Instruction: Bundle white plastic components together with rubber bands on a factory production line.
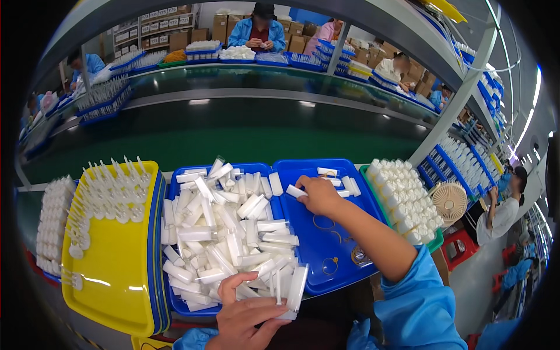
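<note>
My left hand is closed around a white rectangular plastic housing with clear sides, held upright at the near edge of a blue tray. That tray is heaped with loose white plastic pieces, many with clear ends. Over a second blue tray, to the right, my right hand has its fingers closed on a white rectangular plastic block. Beside the fingers lie several similar white blocks. Thin yellowish rings lie in the nearer part of this tray.
At left, a stacked yellow tray carries white pieces with upright clear stems. A green tray at right holds rows of white parts, near a beige fan. A green conveyor runs behind; co-workers sit across it.
</note>
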`<move>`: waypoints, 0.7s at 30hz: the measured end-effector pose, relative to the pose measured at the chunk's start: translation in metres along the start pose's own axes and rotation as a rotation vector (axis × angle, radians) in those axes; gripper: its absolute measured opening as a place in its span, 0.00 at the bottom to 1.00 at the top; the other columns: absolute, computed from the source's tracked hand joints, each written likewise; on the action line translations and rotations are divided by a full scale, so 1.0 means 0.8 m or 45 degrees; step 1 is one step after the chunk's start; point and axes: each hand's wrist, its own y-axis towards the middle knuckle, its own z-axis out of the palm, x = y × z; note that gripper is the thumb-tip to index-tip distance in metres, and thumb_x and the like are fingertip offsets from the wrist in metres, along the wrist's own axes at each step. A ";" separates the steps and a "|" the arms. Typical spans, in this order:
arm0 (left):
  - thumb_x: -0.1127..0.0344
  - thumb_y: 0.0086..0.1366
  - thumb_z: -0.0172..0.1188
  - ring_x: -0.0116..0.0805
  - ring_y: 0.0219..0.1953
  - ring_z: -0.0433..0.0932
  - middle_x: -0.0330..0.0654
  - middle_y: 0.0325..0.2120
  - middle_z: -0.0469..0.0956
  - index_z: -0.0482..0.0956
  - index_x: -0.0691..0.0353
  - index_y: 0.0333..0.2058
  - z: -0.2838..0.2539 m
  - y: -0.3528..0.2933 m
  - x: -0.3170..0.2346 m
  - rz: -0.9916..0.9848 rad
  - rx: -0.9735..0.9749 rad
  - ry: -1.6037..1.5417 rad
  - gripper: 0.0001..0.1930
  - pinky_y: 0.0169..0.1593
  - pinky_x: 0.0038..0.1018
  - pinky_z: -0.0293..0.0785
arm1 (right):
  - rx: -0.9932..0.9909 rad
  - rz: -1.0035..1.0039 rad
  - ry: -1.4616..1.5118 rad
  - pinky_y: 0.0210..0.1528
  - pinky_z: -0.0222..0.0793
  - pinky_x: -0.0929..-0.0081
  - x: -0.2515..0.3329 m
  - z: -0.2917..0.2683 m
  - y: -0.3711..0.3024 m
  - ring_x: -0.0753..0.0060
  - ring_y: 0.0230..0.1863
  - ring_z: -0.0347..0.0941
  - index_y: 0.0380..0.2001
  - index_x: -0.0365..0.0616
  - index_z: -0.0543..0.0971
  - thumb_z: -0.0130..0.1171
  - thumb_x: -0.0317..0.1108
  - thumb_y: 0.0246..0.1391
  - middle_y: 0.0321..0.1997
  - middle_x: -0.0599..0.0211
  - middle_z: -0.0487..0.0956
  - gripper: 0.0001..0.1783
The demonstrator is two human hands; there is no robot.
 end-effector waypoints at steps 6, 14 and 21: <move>0.74 0.46 0.64 0.31 0.29 0.75 0.38 0.23 0.77 0.80 0.59 0.27 0.008 -0.004 0.010 0.051 0.034 0.029 0.07 0.49 0.42 0.60 | -0.167 -0.076 0.824 0.32 0.64 0.78 0.031 -0.049 -0.072 0.76 0.28 0.67 0.40 0.43 0.73 0.57 0.29 0.47 0.33 0.66 0.73 0.14; 0.73 0.45 0.64 0.31 0.29 0.74 0.35 0.23 0.77 0.81 0.55 0.26 0.022 0.003 0.006 0.099 0.102 0.058 0.07 0.48 0.39 0.60 | 0.474 0.296 2.456 0.35 0.66 0.82 0.081 -0.089 -0.147 0.82 0.32 0.66 0.51 0.36 0.65 0.54 0.28 0.52 0.36 0.69 0.71 0.22; 0.72 0.48 0.62 0.31 0.28 0.74 0.35 0.23 0.77 0.80 0.55 0.27 0.026 -0.002 0.007 0.076 0.157 0.051 0.06 0.48 0.39 0.59 | 0.409 0.017 1.798 0.38 0.63 0.79 0.077 -0.098 -0.160 0.78 0.34 0.65 0.44 0.40 0.68 0.50 0.33 0.56 0.35 0.72 0.71 0.13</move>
